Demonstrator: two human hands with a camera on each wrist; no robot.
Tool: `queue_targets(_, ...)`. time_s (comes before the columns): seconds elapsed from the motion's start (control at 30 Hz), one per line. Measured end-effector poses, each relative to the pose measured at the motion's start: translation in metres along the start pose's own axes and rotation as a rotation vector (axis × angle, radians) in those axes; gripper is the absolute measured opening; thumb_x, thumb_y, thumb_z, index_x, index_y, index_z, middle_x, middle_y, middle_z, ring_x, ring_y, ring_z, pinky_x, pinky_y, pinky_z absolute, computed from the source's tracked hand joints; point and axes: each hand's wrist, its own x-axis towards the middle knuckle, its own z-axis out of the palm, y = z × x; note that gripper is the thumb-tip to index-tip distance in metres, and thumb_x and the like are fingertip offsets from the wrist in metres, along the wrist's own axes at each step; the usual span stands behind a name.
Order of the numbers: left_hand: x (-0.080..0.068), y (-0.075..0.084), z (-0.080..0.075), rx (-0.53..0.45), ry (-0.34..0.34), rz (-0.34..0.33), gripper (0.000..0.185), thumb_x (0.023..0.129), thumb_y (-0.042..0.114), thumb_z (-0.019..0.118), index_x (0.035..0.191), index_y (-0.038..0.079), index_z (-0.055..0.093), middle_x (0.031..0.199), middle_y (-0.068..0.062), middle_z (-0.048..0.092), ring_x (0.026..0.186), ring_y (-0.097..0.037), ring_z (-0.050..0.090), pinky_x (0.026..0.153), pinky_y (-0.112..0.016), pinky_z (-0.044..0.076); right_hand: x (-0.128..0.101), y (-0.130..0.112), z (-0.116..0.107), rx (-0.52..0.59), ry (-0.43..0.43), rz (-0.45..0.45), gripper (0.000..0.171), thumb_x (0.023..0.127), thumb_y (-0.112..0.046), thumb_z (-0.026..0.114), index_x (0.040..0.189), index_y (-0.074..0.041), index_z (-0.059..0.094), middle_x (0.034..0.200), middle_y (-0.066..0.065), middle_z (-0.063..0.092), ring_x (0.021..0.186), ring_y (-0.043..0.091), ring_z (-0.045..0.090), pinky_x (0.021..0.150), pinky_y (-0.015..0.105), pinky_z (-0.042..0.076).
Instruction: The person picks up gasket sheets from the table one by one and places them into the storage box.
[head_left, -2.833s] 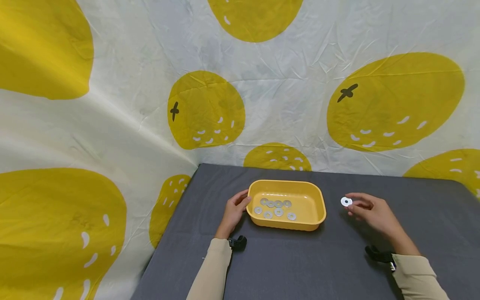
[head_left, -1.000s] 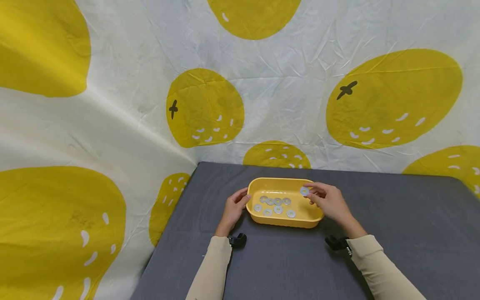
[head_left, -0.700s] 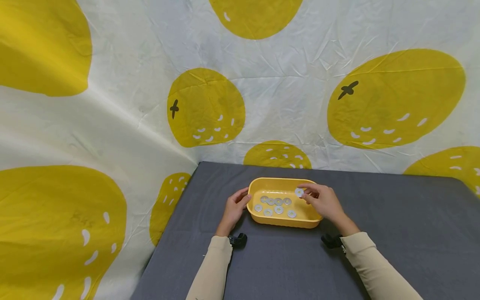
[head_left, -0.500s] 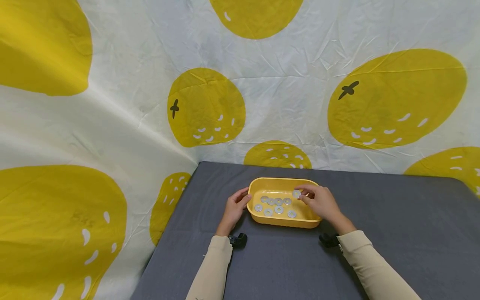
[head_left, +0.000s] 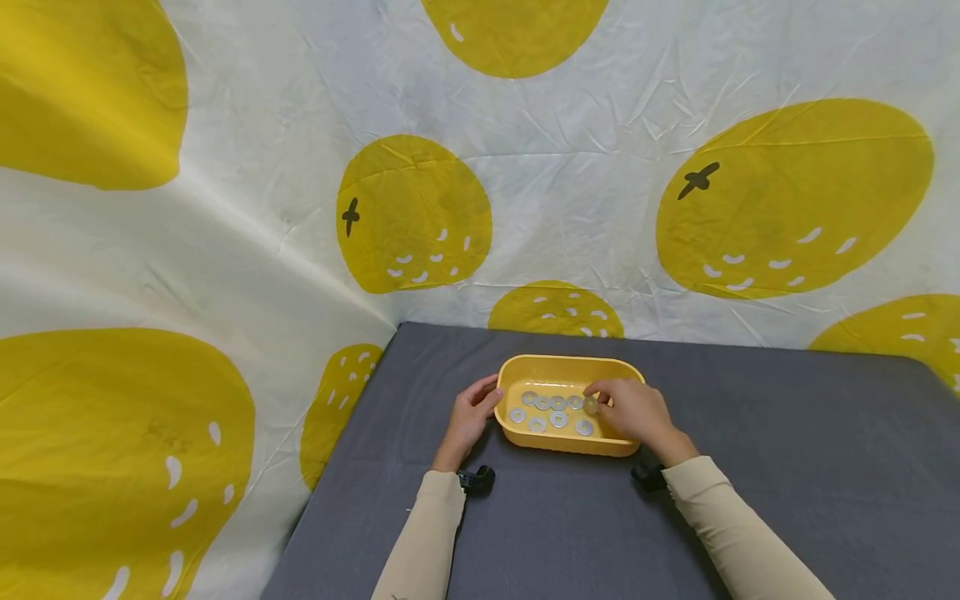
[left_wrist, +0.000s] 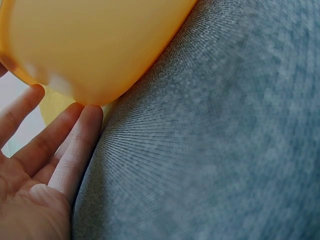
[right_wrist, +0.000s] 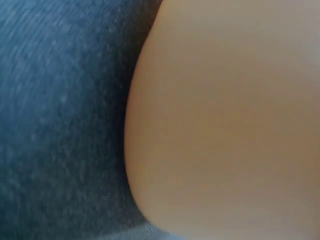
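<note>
Nearest the camera, two beige sleeves (head_left: 427, 533) reach forward over the grey desk (head_left: 787, 433). The left hand (head_left: 468, 414) lies with relaxed fingers (left_wrist: 75, 150) touching the left end wall of the yellow tray (head_left: 566, 367). The right hand (head_left: 632, 412) is inside the tray, fingertips pinching a washer (head_left: 591, 405) low over the tray floor, just right of the seven washers (head_left: 550, 412) lying there. Behind hangs an orange-print cloth (head_left: 480, 167); no writing is legible.

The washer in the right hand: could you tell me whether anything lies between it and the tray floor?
Nothing visible does. The right hand holds the washer low inside the yellow tray, over bare floor just right of the other washers.
</note>
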Motion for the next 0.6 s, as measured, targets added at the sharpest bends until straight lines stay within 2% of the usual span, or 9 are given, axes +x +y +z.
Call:
queue_targets(0.17, 0.000, 0.002, -0.001, 0.008, -0.008, -0.004, 0.045, 0.102, 0.028, 0.065, 0.143, 0.013, 0.061, 0.138, -0.017, 0.065, 0.119, -0.028, 0.066, 0.089, -0.031, 0.060, 0.000, -0.004, 0.002, -0.059, -0.003, 0.011, 0.020, 0.093, -0.021, 0.075, 0.112, -0.019, 0.079, 0.090, -0.003, 0.075, 0.066, 0.008, 0.056, 0.051, 0.029, 0.042)
queue_targets(0.4, -0.015, 0.029, -0.001, 0.005, -0.028, 0.000, 0.043, 0.103, 0.019, 0.063, 0.143, 0.004, 0.059, 0.137, -0.022, 0.064, 0.116, -0.027, 0.067, 0.088, -0.031, 0.060, 0.001, -0.004, 0.006, -0.093, 0.001, 0.016, 0.018, 0.092, -0.020, 0.074, 0.109, -0.018, 0.079, 0.086, -0.003, 0.075, 0.060, 0.008, 0.052, 0.048, 0.028, 0.040)
queue_targets(0.5, -0.010, 0.022, -0.002, 0.012, -0.036, -0.014, 0.043, 0.103, 0.019, 0.063, 0.144, 0.006, 0.059, 0.138, -0.021, 0.064, 0.116, -0.026, 0.067, 0.088, -0.030, 0.060, 0.001, -0.003, 0.008, -0.106, -0.001, 0.016, 0.019, 0.092, -0.020, 0.074, 0.110, -0.017, 0.079, 0.085, -0.003, 0.075, 0.061, 0.008, 0.054, 0.048, 0.028, 0.040)
queue_targets(0.6, -0.002, 0.009, -0.002, 0.019, -0.032, -0.019, 0.043, 0.104, 0.020, 0.062, 0.145, 0.008, 0.058, 0.139, -0.020, 0.064, 0.118, -0.027, 0.066, 0.087, -0.030, 0.060, 0.002, -0.003, 0.008, -0.118, -0.007, 0.019, 0.019, 0.092, -0.021, 0.075, 0.110, -0.017, 0.079, 0.084, -0.003, 0.075, 0.062, 0.009, 0.056, 0.048, 0.029, 0.041)
